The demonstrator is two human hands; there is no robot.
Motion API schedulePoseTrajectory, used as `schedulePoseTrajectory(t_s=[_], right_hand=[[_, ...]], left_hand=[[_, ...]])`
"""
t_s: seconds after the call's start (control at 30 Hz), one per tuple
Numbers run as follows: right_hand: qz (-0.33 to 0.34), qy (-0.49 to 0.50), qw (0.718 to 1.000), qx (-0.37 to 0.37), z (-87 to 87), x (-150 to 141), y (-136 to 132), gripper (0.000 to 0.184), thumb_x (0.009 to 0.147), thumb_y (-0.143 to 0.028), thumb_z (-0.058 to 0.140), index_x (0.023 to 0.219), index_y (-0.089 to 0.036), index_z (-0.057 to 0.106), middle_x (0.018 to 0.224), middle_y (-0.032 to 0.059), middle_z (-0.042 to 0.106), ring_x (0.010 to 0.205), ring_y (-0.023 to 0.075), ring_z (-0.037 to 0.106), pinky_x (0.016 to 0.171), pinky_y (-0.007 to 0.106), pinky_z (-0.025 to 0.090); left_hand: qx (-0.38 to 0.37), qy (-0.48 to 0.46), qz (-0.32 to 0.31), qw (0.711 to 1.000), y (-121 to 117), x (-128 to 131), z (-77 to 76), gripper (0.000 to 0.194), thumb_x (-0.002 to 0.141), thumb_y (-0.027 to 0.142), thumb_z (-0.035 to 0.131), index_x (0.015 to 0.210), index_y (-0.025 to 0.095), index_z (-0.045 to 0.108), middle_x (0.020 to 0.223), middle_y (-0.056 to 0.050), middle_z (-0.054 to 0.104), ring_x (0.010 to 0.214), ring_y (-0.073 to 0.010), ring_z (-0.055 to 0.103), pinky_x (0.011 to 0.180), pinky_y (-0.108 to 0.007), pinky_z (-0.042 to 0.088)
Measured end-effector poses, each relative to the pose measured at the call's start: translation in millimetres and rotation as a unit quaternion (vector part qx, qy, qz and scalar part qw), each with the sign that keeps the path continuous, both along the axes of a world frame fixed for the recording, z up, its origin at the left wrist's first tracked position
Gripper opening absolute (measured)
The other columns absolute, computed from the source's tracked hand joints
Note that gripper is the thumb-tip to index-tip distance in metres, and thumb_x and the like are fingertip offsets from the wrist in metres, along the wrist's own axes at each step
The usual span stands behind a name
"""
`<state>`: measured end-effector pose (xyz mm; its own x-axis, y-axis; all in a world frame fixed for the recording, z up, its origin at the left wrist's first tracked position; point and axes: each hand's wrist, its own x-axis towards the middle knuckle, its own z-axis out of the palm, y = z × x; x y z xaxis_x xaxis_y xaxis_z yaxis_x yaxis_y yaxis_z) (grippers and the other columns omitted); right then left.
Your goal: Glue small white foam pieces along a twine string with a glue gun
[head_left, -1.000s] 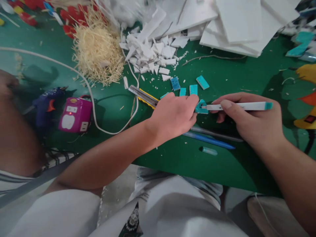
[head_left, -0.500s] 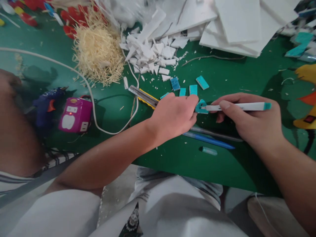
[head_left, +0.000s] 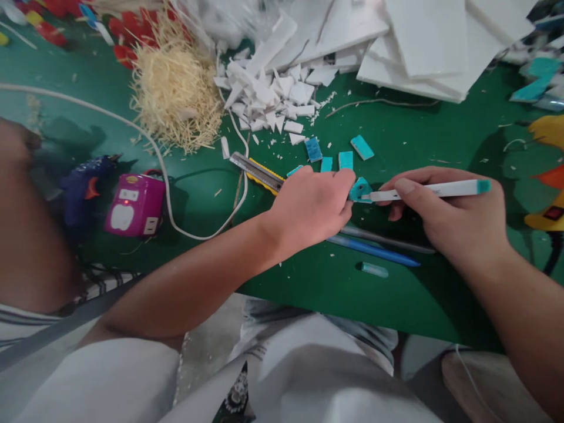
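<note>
My right hand [head_left: 453, 205] is closed round a white marker [head_left: 456, 188] with a teal end. Its tip touches a small teal-coloured foam piece [head_left: 359, 188]. Gripping that piece by its left side are the fingers of my left hand [head_left: 311, 200], which cover part of it. Just beyond lie several small foam pieces, among them a dark blue one [head_left: 313, 150] and a teal one [head_left: 362, 147]. A yellow utility knife [head_left: 259, 174] rests against the far side of my left hand. Nearer me are a blue pen [head_left: 379, 251], a dark slim tool [head_left: 388, 239] and a teal marker cap [head_left: 374, 269].
White foam scraps [head_left: 273, 94] and foam sheets [head_left: 423, 41] lie at the back, beside a heap of straw-like shreds [head_left: 178, 88]. A pink power adapter [head_left: 134, 205], a white cable [head_left: 163, 158] and a blue glue gun [head_left: 83, 185] are left. Another person's arm [head_left: 26, 223] rests at far left.
The marker tip has shifted slightly right and down on the teal foam piece, with my right hand moving a little to the right. My left hand stays nearly still.
</note>
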<state>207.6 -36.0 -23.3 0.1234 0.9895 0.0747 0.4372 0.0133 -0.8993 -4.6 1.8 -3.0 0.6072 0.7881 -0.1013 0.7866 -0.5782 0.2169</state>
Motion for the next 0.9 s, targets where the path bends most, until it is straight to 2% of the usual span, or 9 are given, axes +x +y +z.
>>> schedulePoseTrajectory(t_s=[0.17, 0.37, 0.47, 0.6, 0.7, 0.9], right_hand=[[0.004, 0.006, 1.0, -0.028, 10.7, -4, 1, 0.019, 0.089, -0.043, 0.082, 0.076, -0.03, 0.084, 0.06, 0.0014, 0.071, 0.054, 0.0169, 0.063, 0.05, 0.032, 0.048], [-0.007, 0.008, 1.0, -0.013, 4.9, -4, 1, 0.018, 0.086, -0.047, 0.085, 0.082, -0.03, 0.088, 0.061, 0.0011, 0.072, 0.054, 0.0167, 0.061, 0.049, 0.031, 0.045], [-0.003, 0.01, 1.0, -0.025, 8.7, -6, 2, 0.02, 0.082, -0.048, 0.086, 0.083, -0.028, 0.088, 0.061, 0.0011, 0.071, 0.053, 0.0156, 0.06, 0.049, 0.03, 0.044], [0.023, -0.008, 0.998, -0.053, 14.1, -5, 1, 0.02, 0.086, -0.044, 0.082, 0.077, -0.027, 0.086, 0.06, 0.0009, 0.07, 0.053, 0.0142, 0.059, 0.047, 0.029, 0.039], [0.006, -0.007, 1.0, -0.017, 12.0, -4, 1, 0.022, 0.089, -0.046, 0.082, 0.078, -0.027, 0.086, 0.059, 0.0003, 0.069, 0.052, 0.0145, 0.058, 0.046, 0.03, 0.038], [0.02, -0.008, 0.999, -0.03, 7.8, -2, 1, 0.02, 0.089, -0.04, 0.081, 0.073, -0.029, 0.084, 0.059, 0.0009, 0.07, 0.052, 0.0162, 0.059, 0.049, 0.032, 0.042]], left_hand=[[-0.003, 0.003, -0.001, 1.0, 0, 1, 0.2, 0.02, 0.105, 0.023, 0.059, 0.115, 0.016, 0.075, 0.073, -0.002, 0.071, 0.079, -0.0251, 0.077, 0.08, -0.037, 0.052], [-0.001, -0.014, 0.005, 1.0, 0, 1, 0.1, 0.018, 0.104, 0.023, 0.061, 0.114, 0.017, 0.075, 0.073, -0.002, 0.071, 0.08, -0.0247, 0.077, 0.081, -0.037, 0.053], [0.0, -0.013, 0.006, 1.0, 0, 0, 0.6, 0.018, 0.104, 0.023, 0.06, 0.113, 0.017, 0.075, 0.075, -0.002, 0.072, 0.081, -0.0248, 0.077, 0.08, -0.036, 0.053], [-0.002, 0.001, 0.004, 1.0, -1, 0, 0.7, 0.02, 0.105, 0.023, 0.059, 0.115, 0.016, 0.075, 0.074, -0.003, 0.072, 0.081, -0.0261, 0.077, 0.08, -0.037, 0.053], [0.001, -0.005, 0.005, 1.0, -1, 0, 0.4, 0.019, 0.105, 0.023, 0.059, 0.114, 0.017, 0.075, 0.074, -0.002, 0.072, 0.08, -0.0256, 0.077, 0.081, -0.037, 0.053], [-0.002, -0.01, 0.006, 1.0, 0, 0, 0.2, 0.017, 0.104, 0.023, 0.061, 0.112, 0.017, 0.075, 0.072, -0.002, 0.071, 0.078, -0.0243, 0.076, 0.079, -0.035, 0.052]])
